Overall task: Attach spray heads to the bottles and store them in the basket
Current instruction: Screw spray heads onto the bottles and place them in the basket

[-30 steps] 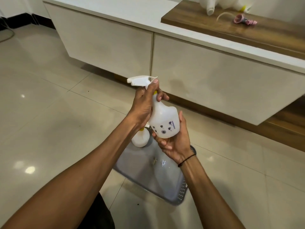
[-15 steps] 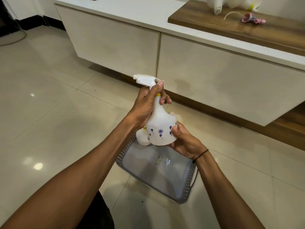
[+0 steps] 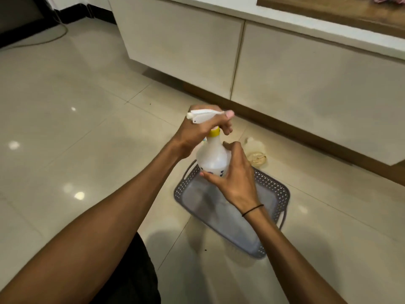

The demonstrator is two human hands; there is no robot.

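Observation:
I hold a white spray bottle (image 3: 212, 157) with a yellow collar upright above the grey perforated basket (image 3: 274, 189) on the floor. My left hand (image 3: 197, 132) is wrapped around the white spray head (image 3: 203, 114) at the bottle's neck. My right hand (image 3: 234, 174) grips the bottle's body from the right and covers its printed lower part. A second pale bottle (image 3: 255, 153) lies on its side on the floor just behind the basket, blurred.
A long cream cabinet (image 3: 285, 69) with a white top runs along the back, floating above a wooden base strip (image 3: 295, 130). Glossy tiles spread to the left. A cable (image 3: 54, 36) lies on the floor at far left. My dark-clothed knee (image 3: 131, 277) is at the bottom.
The view has tilted down and the hands with the bottle have lowered toward the basket. My right hand shifted from under the bottle to its side.

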